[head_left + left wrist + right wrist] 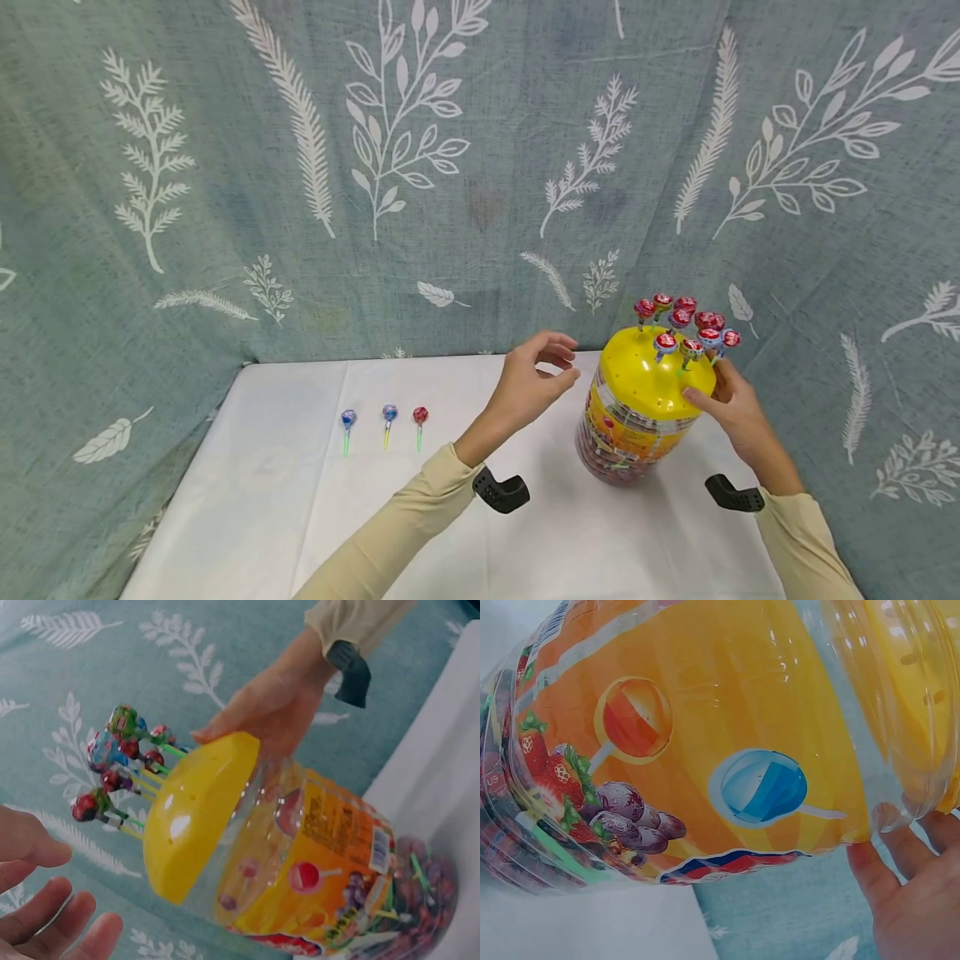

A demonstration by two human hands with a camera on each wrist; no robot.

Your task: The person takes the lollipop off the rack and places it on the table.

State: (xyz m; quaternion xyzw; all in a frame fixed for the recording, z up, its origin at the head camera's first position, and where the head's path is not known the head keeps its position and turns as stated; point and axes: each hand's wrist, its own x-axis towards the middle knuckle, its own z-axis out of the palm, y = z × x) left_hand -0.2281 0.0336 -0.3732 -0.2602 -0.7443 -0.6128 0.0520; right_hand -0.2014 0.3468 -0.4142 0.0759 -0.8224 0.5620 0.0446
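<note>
Evidently, clear jar [628, 432] holds wrapped lollipops [429, 881] — more stand in yellow lid [648, 379]; orange label [330, 844] shows fruit [634, 814], barcode [380, 850]. Right hand [738, 412] grips jar near lid — left hand [531, 379] empty, fingers [66, 919] loosely bent.

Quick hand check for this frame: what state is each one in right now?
Left hand: open, holding nothing.
Right hand: holding the jar by its yellow lid end.

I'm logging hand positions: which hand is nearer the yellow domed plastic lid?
Right. The right hand touches the yellow domed plastic lid along its right side; the left hand is apart, to its left.
</note>
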